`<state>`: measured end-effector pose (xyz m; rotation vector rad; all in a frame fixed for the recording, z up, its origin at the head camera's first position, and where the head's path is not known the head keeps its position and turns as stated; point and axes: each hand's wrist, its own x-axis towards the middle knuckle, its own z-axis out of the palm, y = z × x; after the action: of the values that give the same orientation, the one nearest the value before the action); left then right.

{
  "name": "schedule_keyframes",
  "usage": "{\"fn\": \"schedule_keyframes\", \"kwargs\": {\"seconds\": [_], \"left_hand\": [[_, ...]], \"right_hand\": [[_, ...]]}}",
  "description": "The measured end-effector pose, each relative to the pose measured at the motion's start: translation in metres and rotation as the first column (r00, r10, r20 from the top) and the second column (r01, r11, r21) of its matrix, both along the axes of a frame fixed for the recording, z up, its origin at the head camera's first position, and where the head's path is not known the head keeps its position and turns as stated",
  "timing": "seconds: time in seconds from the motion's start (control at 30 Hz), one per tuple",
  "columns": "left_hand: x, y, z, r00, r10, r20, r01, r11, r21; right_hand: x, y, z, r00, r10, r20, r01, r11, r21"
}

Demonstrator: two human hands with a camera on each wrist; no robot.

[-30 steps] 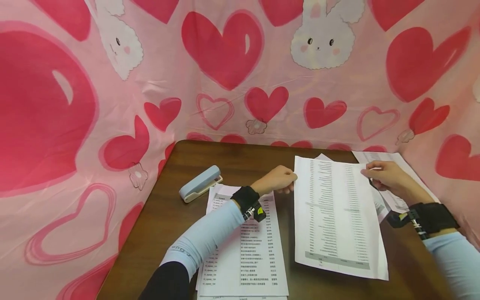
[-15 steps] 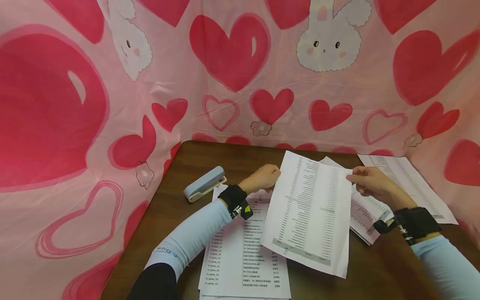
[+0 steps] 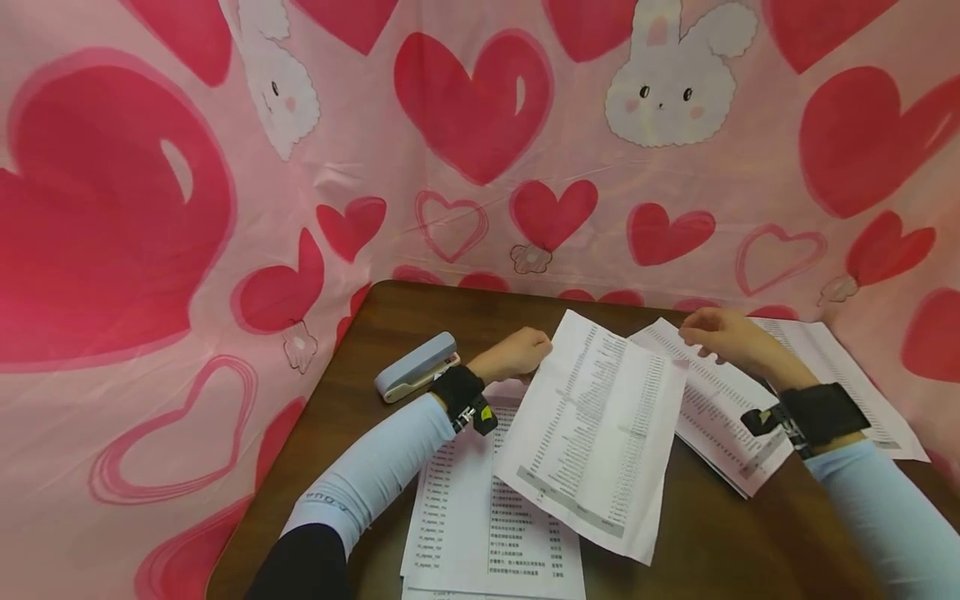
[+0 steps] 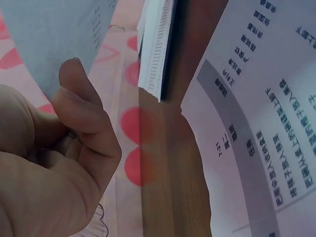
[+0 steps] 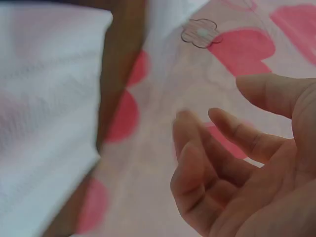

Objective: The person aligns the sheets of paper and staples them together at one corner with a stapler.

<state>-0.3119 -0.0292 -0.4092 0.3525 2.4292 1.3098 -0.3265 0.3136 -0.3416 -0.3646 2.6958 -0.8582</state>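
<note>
In the head view my left hand (image 3: pixel 516 353) pinches the upper left corner of a printed sheet of paper (image 3: pixel 592 433). The sheet hangs tilted, partly over a stack of printed papers (image 3: pixel 457 533) lying on the table. The left wrist view shows the thumb and curled fingers on the paper's corner (image 4: pixel 59 29). My right hand (image 3: pixel 731 337) is off the sheet, above a second pile of papers (image 3: pixel 723 408). In the right wrist view its fingers (image 5: pixel 237 136) are loosely bent, with nothing between them and the thumb.
A light blue stapler (image 3: pixel 417 367) lies at the left, beyond the first stack. Another printed sheet (image 3: pixel 855 392) lies at the table's far right. The brown table (image 3: pixel 735 550) backs onto a pink curtain (image 3: pixel 465 225) with hearts and rabbits.
Both hands have carried the sheet leftward, from between the two piles toward the left stack. The right hand has let go of its corner; the left still holds on.
</note>
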Motion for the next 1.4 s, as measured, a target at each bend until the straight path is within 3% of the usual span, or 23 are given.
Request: {"fn": "schedule_keyframes", "kwargs": {"seconds": [0.1,0.17,0.33,0.5,0.63,0.8,1.13,1.27,1.4], "left_hand": [[0.001,-0.002,0.000,1.000,-0.006,0.007,0.006,1.000,0.004],[0.001,-0.003,-0.001,1.000,-0.010,0.012,0.009,1.000,0.012],[0.001,-0.002,-0.002,0.998,-0.049,0.028,0.048,0.998,0.027],[0.002,-0.001,-0.001,0.995,-0.095,0.031,0.094,0.995,0.036],[0.004,-0.005,0.000,0.992,-0.118,0.046,0.115,0.992,0.055],[0.003,-0.014,-0.001,0.993,-0.103,0.057,0.099,0.993,0.071],[0.005,-0.027,0.000,0.984,-0.161,0.081,0.155,0.985,0.081],[0.006,-0.033,-0.003,0.980,-0.167,0.111,0.156,0.983,0.101],[0.007,-0.045,-0.006,0.974,-0.147,0.170,0.123,0.982,0.144]], "right_hand": [[-0.006,-0.020,0.011,0.995,0.058,-0.083,-0.054,0.998,0.039],[-0.012,-0.038,0.015,0.991,0.098,-0.093,-0.093,0.994,0.056],[-0.027,-0.077,0.015,0.987,0.153,-0.041,-0.149,0.986,0.074],[-0.040,-0.093,0.009,0.983,0.177,0.055,-0.180,0.983,0.043],[-0.046,-0.094,0.001,0.967,0.186,0.174,-0.179,0.982,-0.058],[-0.050,-0.091,-0.010,0.942,0.160,0.296,-0.119,0.981,-0.153],[-0.043,-0.084,-0.029,0.883,0.243,0.401,-0.108,0.937,-0.332],[-0.039,-0.081,-0.034,0.882,0.249,0.400,-0.096,0.926,-0.365],[-0.038,-0.073,-0.036,0.901,0.222,0.372,-0.070,0.922,-0.380]]}}
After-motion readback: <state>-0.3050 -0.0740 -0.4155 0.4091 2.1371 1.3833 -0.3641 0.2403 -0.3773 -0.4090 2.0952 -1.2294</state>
